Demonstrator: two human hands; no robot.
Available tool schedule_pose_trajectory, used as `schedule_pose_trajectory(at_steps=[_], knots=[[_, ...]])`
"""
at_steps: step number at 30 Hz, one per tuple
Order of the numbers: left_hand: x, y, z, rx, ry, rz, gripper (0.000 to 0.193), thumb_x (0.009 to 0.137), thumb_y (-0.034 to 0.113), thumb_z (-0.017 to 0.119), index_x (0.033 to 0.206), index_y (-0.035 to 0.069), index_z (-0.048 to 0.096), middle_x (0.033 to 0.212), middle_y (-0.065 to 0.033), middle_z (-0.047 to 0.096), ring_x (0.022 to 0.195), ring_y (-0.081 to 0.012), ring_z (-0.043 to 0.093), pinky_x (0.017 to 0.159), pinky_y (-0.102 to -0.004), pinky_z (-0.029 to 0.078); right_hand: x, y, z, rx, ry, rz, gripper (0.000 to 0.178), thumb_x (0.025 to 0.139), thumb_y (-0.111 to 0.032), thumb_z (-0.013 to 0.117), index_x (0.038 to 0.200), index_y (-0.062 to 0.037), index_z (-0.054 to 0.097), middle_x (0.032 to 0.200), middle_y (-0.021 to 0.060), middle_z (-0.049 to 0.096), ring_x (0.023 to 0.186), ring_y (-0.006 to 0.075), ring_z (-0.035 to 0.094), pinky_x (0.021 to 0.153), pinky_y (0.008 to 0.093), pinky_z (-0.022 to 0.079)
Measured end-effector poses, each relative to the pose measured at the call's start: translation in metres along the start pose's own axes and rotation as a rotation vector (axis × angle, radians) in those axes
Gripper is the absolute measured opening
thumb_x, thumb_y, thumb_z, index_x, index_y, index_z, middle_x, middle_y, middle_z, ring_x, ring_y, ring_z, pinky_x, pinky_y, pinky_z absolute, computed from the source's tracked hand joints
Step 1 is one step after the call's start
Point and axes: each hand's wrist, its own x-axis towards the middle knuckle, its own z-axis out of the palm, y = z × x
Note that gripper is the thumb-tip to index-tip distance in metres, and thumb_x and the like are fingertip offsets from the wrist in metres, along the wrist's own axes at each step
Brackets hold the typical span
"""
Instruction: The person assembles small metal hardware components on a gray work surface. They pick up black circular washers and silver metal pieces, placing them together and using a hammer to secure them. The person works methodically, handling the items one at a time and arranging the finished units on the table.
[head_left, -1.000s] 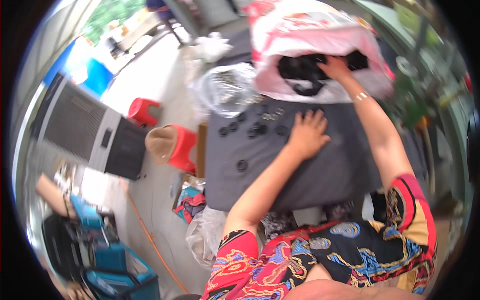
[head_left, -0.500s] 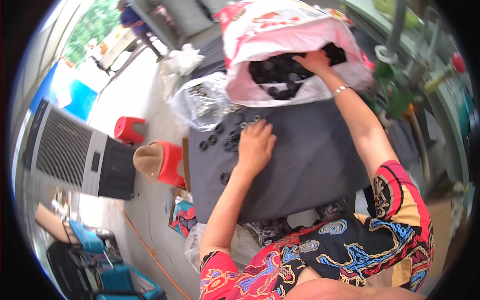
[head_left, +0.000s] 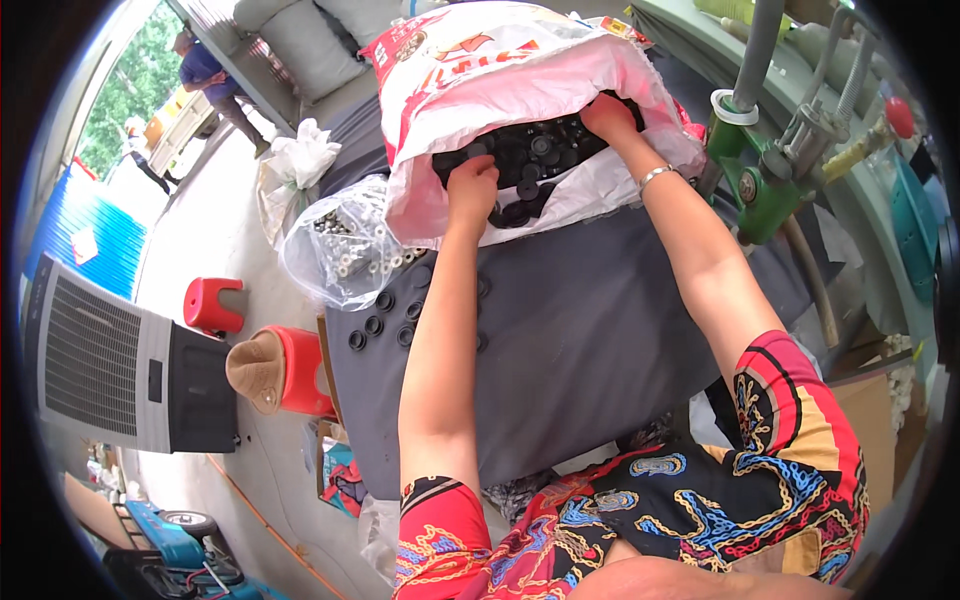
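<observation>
A large white and red woven sack (head_left: 470, 75) lies on the dark cloth-covered table (head_left: 580, 330), its pink-lined mouth facing me. Inside are many small round black plastic or rubber pieces (head_left: 540, 150). My left hand (head_left: 472, 190) is at the left part of the mouth, fingers curled closed against the black pieces; what they grip is too small to make out. My right hand (head_left: 612, 120) reaches into the right part, its fingertips hidden among the pieces and the sack's edge. Several black rings (head_left: 373, 325) lie on the table left of my left forearm.
A clear plastic bag (head_left: 345, 240) of small metal and whitish rings sits left of the sack. A green machine (head_left: 765, 190) with a thick grey post stands at the right. Left are red stools (head_left: 305, 370), one bearing a tan hat (head_left: 257, 370), and an air cooler (head_left: 110, 360).
My left hand has left the rings on the table and moved up into the sack's mouth. My right hand stays in the sack. The whole view has shifted slightly.
</observation>
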Motion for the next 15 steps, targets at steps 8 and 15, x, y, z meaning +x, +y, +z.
schedule_pose_trajectory(at_steps=[8,15], knots=[[0.022,-0.012,0.040,0.373,0.054,0.017,0.045,0.085,0.019,0.063,0.125,-0.002,0.060,0.119,-0.0195,0.066,0.106,-0.0304,0.064,0.087,-0.0377,0.050,-0.068,-0.042,0.030,0.060,0.007,-0.004,0.063,0.089,-0.054,0.053,0.133,-0.0084,0.048,0.127,0.0280,0.055,0.114,0.0461,0.056,0.096,0.0536,0.046],[0.035,-0.007,0.080,0.159,0.303,0.037,0.045,0.090,0.042,0.053,0.113,0.004,0.061,0.100,-0.0291,0.065,0.094,-0.0470,0.063,0.083,-0.0531,0.050,-0.072,-0.050,0.079,0.449,0.180,-0.093,0.062,0.083,-0.060,0.058,0.116,-0.0078,0.062,0.114,0.0225,0.064,0.108,0.0398,0.059,0.092,0.0497,0.046]])
